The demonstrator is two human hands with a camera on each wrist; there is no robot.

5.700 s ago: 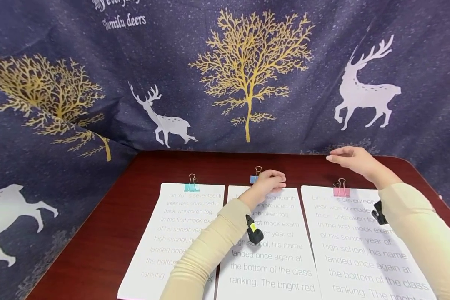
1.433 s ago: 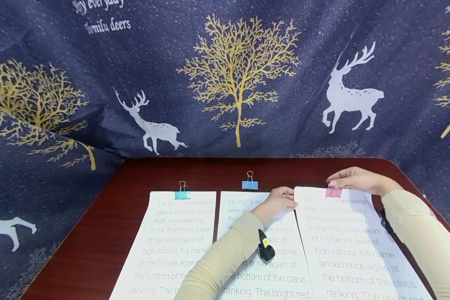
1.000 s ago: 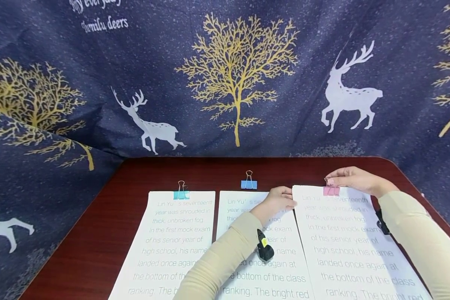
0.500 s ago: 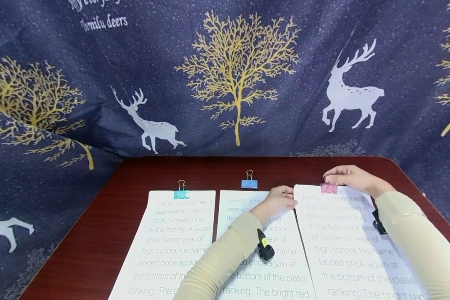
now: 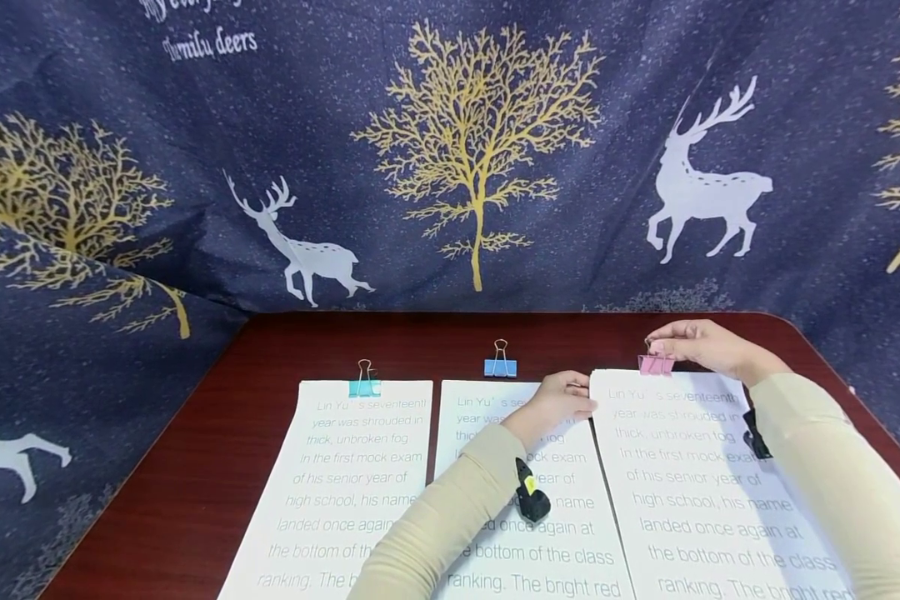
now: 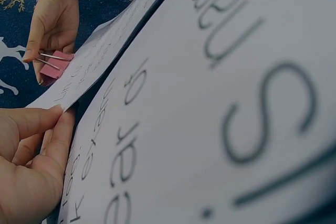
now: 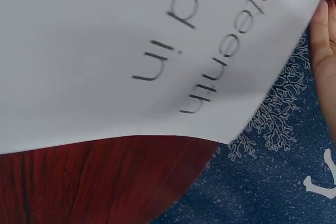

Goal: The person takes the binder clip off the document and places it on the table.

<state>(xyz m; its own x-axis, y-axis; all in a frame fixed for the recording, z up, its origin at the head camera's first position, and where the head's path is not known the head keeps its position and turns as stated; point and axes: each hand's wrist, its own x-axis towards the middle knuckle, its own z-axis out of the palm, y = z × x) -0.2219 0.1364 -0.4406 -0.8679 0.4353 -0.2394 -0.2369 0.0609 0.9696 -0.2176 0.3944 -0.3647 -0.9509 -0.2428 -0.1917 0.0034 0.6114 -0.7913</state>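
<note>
My right hand [image 5: 708,346] pinches the wire handles of a pink binder clip [image 5: 656,365]. The clip sits at the top edge of the right paper stack [image 5: 708,475], its lower edge meeting or slightly overlapping the sheets. My left hand [image 5: 555,408] pinches that stack's upper left corner between thumb and fingers, which the left wrist view shows close up. Beneath the left forearm lies the middle paper stack [image 5: 540,567]. A blue binder clip [image 5: 500,367] stands on the table just beyond it, apart from the paper. The right wrist view catches only part of the right hand [image 7: 323,51].
On the left lies another printed stack [image 5: 345,483] with a teal binder clip [image 5: 364,387] at its top edge. The dark red table [image 5: 187,467] ends at a blue cloth backdrop [image 5: 322,100] with deer and trees. Both wrists wear small black cameras.
Earlier the right hand hovered above the table; it then took hold of the pink clip, which has since shifted away toward the paper's top edge. The left hand moved right to the stack's corner.
</note>
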